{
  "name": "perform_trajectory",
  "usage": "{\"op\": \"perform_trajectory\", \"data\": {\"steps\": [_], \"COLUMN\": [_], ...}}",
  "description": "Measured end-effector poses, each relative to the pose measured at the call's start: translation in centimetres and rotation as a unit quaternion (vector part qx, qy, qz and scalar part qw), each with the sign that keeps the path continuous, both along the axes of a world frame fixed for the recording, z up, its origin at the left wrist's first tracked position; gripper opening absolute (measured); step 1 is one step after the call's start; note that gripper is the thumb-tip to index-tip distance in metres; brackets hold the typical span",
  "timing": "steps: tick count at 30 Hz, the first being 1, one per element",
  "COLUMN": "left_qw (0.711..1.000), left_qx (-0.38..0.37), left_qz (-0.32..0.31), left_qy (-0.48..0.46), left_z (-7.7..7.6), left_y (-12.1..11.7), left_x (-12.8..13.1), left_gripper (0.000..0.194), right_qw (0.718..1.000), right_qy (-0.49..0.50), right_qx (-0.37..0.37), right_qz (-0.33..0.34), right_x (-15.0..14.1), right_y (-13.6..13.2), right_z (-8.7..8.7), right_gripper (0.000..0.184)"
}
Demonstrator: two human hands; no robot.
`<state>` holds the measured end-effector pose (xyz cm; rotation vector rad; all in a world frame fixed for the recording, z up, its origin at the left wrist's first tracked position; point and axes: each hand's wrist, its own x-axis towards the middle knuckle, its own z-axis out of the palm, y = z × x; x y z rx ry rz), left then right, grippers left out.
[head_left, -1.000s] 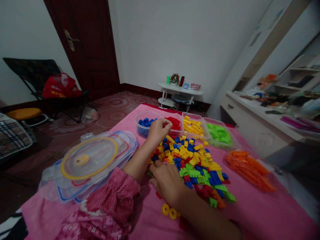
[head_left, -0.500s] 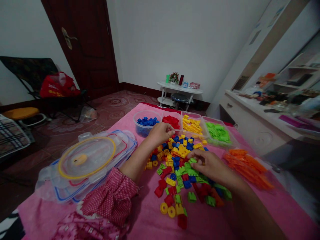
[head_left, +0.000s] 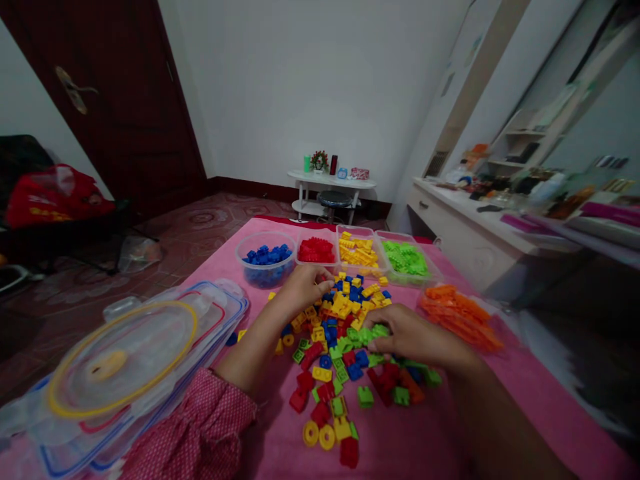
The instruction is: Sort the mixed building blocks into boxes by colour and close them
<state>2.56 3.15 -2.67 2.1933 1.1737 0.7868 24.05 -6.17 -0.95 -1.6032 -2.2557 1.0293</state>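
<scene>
The left hand (head_left: 309, 288) is curled, fingertips close together (any catch is hidden); the right hand (head_left: 395, 328) half-curls around green blocks (head_left: 379, 331), grip unclear. The heap (head_left: 345, 306) lies between them. Blocks should be light, stiff, sturdy: pinch opposite sides.

The left hand (head_left: 304, 290) and right hand (head_left: 405, 331) hide part of the brick pile (head_left: 345, 307); whether either grips anything cannot be told. The tabletop (head_left: 420, 443) and the lids (head_left: 145, 357) along its left edge are cut off, while clutter (head_left: 505, 190) beyond its right edge is blurred.
</scene>
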Motion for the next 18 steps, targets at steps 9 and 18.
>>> {"op": "perform_trajectory", "data": {"steps": [9, 18], "left_qw": [1.000, 1.000], "left_qx": [-0.005, -0.004], "left_qz": [0.005, 0.002], "left_qy": [0.000, 0.007], "left_z": [-0.3, -0.7], "left_y": [0.0, 0.2], "left_x": [0.3, 0.4], "left_gripper": [0.022, 0.024], "right_qw": [0.931, 0.886], "right_qy": [0.176, 0.157], "right_qx": [0.089, 0.274], "right_qz": [-0.307, -0.341], "right_x": [6.6, 9.8], "right_y": [8.2, 10.2], "right_z": [1.6, -0.5], "right_gripper": [0.024, 0.044]}}
